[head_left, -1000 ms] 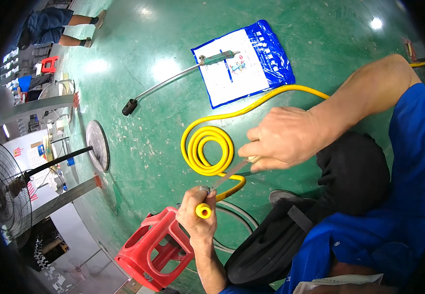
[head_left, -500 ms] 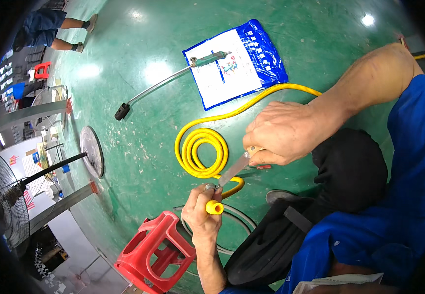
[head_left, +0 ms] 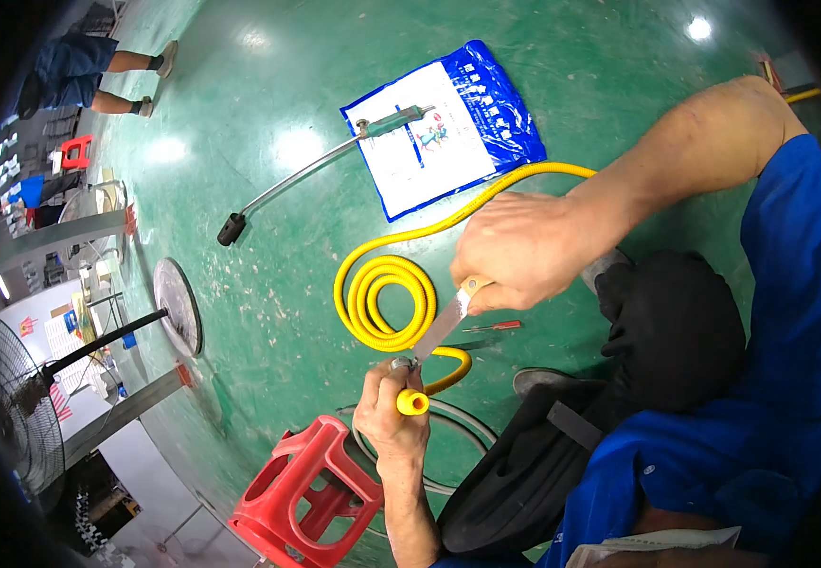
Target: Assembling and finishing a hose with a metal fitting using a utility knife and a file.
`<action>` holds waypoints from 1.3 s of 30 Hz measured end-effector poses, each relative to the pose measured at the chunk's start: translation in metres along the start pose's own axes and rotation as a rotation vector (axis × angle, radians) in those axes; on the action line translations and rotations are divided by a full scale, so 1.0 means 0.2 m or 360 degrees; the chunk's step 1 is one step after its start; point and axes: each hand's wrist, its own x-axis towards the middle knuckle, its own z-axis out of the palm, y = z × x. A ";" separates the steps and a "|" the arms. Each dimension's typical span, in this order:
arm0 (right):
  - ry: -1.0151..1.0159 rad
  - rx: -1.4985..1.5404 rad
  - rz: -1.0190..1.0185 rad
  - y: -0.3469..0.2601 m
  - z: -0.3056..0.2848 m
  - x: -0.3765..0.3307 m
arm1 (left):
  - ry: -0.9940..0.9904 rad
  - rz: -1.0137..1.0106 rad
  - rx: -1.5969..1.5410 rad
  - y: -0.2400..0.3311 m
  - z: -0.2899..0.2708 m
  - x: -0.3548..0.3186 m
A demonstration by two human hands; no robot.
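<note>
My left hand is closed around the end of a yellow ribbed hose, its open mouth facing up toward me. A small metal hose clamp shows at the fingertips. My right hand grips the light wooden handle of a flat-bladed putty knife. The blade slants down to the left, and its tip meets the clamp or lies right beside it; the fingers partly hide the contact. From my left hand the hose runs into a flat coil on the floor, then away under my right forearm.
A gas torch lies across a blue-and-white plastic bag on the green floor. A red-handled screwdriver lies near my knee. Close by are a red stool and a grey hose. A pedestal fan and another person are at left.
My right hand has shifted slightly left and down, uncovering more of the screwdriver. The blade stays at the clamp, and my left hand keeps its hold. The whole view has moved a little.
</note>
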 end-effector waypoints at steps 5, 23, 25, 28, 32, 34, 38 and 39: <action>0.0221 -0.0467 -0.0300 0.04 0.03 0.02 | -0.0048 -0.0064 -0.0071 -0.01 0.02 0.00; 0.1288 -0.1162 -0.1299 0.08 0.14 0.23 | -0.0546 -0.1235 -0.1464 -0.18 -0.07 0.03; 0.1231 -0.1181 -0.1363 0.09 0.13 0.25 | -0.0570 -0.1288 -0.1670 -0.23 -0.05 0.02; 0.1255 -0.1207 -0.1421 0.09 0.11 0.28 | -0.0577 -0.1308 -0.1787 -0.26 -0.05 0.02; 0.0855 -0.1066 -0.1103 0.03 0.07 0.25 | -0.0443 -0.1172 -0.1372 -0.21 -0.09 0.03; 0.0247 -0.0878 -0.0569 -0.03 0.04 0.23 | -0.0369 -0.1124 -0.1134 -0.16 -0.11 0.03; -0.0230 -0.0479 -0.0244 -0.11 0.03 0.21 | -0.0396 -0.1053 -0.0885 -0.13 -0.17 0.04; -0.0361 -0.0327 -0.0209 -0.12 0.00 0.20 | -0.0411 -0.1057 -0.0874 -0.12 -0.18 0.03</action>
